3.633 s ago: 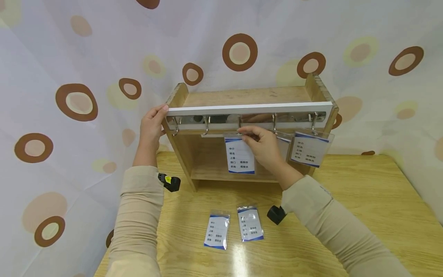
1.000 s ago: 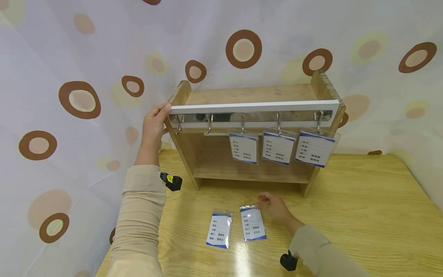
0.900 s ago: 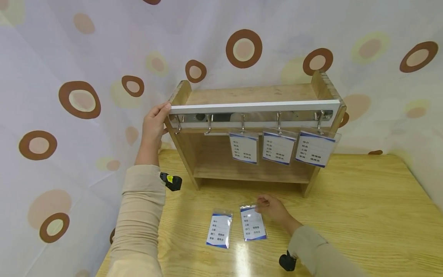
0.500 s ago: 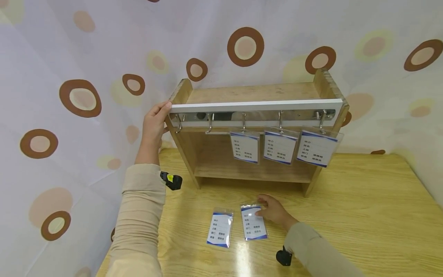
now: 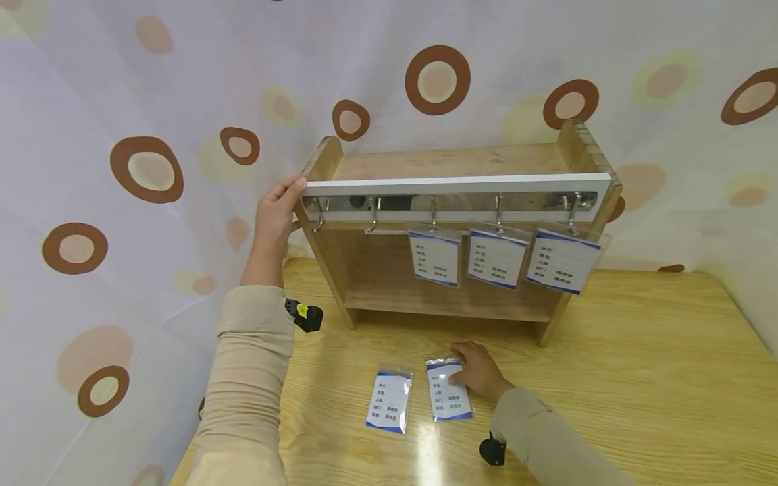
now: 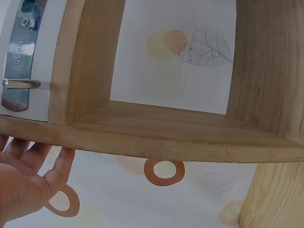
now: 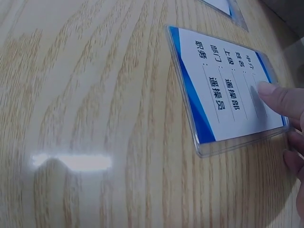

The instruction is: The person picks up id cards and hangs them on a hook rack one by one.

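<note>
A small wooden shelf (image 5: 450, 297) carries a white strip with metal hooks (image 5: 434, 210) along its front. My left hand (image 5: 275, 214) holds its upper left corner; in the left wrist view the fingers (image 6: 59, 168) lie against the side board. Three clear-sleeved name badges hang from the middle hook, the hook right of it and the rightmost one, including the right badge (image 5: 565, 263). On the table, my right hand (image 5: 480, 370) pinches the upper right edge of a flat-lying badge (image 7: 223, 90), thumb (image 7: 280, 97) on its face. Its other fingers are partly hidden.
Another name badge (image 5: 390, 399) lies left of the pinched one on the wooden table (image 5: 638, 378). The two left hooks (image 5: 373, 214) bear no badge. A patterned cloth (image 5: 182, 283) rises behind and left of the shelf. Each wrist carries a black camera.
My right hand went from the middle hook down to the table, leaving a badge hanging there. Its thumb then moved onto the right table badge. The left hand stays on the shelf corner.
</note>
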A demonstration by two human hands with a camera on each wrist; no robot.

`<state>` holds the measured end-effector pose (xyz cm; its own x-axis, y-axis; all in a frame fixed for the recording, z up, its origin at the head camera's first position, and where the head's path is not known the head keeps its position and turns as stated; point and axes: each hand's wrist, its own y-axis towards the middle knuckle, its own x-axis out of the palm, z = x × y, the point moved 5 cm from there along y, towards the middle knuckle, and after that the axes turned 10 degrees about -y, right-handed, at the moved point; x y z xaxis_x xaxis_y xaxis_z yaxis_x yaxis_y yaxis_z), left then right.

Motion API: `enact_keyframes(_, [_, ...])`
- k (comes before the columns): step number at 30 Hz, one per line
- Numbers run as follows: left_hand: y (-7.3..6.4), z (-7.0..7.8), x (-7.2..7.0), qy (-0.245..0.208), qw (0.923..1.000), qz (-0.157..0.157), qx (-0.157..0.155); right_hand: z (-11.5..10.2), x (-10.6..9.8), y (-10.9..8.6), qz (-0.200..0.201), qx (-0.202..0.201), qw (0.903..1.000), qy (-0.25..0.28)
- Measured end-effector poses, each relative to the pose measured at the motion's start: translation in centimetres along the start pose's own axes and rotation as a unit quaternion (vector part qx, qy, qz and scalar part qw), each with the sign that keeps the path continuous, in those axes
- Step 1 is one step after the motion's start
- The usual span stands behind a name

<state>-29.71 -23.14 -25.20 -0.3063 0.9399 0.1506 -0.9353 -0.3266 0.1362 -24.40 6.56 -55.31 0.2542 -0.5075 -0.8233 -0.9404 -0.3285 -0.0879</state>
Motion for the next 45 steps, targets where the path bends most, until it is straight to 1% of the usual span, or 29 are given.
enact_keyframes(6, [0.0, -0.1, 0.1, -0.002, 1.0000, 0.002, 0.000, -0.3, 0.1, -0.3, 0.004, -0.027, 0.9985, -0.047])
enact_keyframes(14, [0.0, -0.1, 0.1, -0.009, 0.9999, 0.004, -0.003, -0.4, 0.2, -0.1, 0.020, -0.045, 0.9958, -0.077])
enact_keyframes(19, [0.0, -0.1, 0.0, -0.009, 0.9999, 0.006, -0.003, -0.1, 0.3, -0.1, 0.016, -0.032, 0.9949, -0.094])
enact_keyframes(23, [0.0, -0.2, 0.0, -0.007, 0.9999, 0.007, -0.004, -0.1, 0.1, -0.3, 0.013, -0.017, 0.9956, -0.091])
enact_keyframes(30, [0.0, -0.1, 0.0, -0.005, 1.0000, 0.000, -0.001, -0.4, -0.5, -0.7, 0.018, -0.015, 0.9951, -0.096])
enact_keyframes(32, [0.0, -0.1, 0.1, -0.005, 1.0000, -0.002, 0.000, -0.3, -0.6, -0.9, 0.023, -0.019, 0.9955, -0.090])
enact_keyframes(35, [0.0, -0.1, 0.0, -0.003, 1.0000, -0.002, 0.000, -0.1, -0.8, -1.1, 0.023, -0.024, 0.9973, -0.066])
enact_keyframes(38, [0.0, -0.2, 0.0, -0.004, 1.0000, -0.002, -0.001, -0.1, -1.1, -1.3, 0.022, -0.020, 0.9986, -0.043])
enact_keyframes(40, [0.0, -0.2, 0.0, -0.006, 1.0000, -0.001, -0.003, -0.2, -1.3, -1.6, 0.028, -0.015, 0.9994, -0.015])
enact_keyframes(42, [0.0, -0.2, 0.0, -0.006, 1.0000, 0.000, -0.003, -0.2, -1.5, -1.8, 0.034, -0.011, 0.9991, 0.023])
enact_keyframes(45, [0.0, -0.2, 0.0, -0.008, 1.0000, 0.002, -0.003, -0.3, -1.7, -2.0, 0.044, -0.007, 0.9959, 0.078])
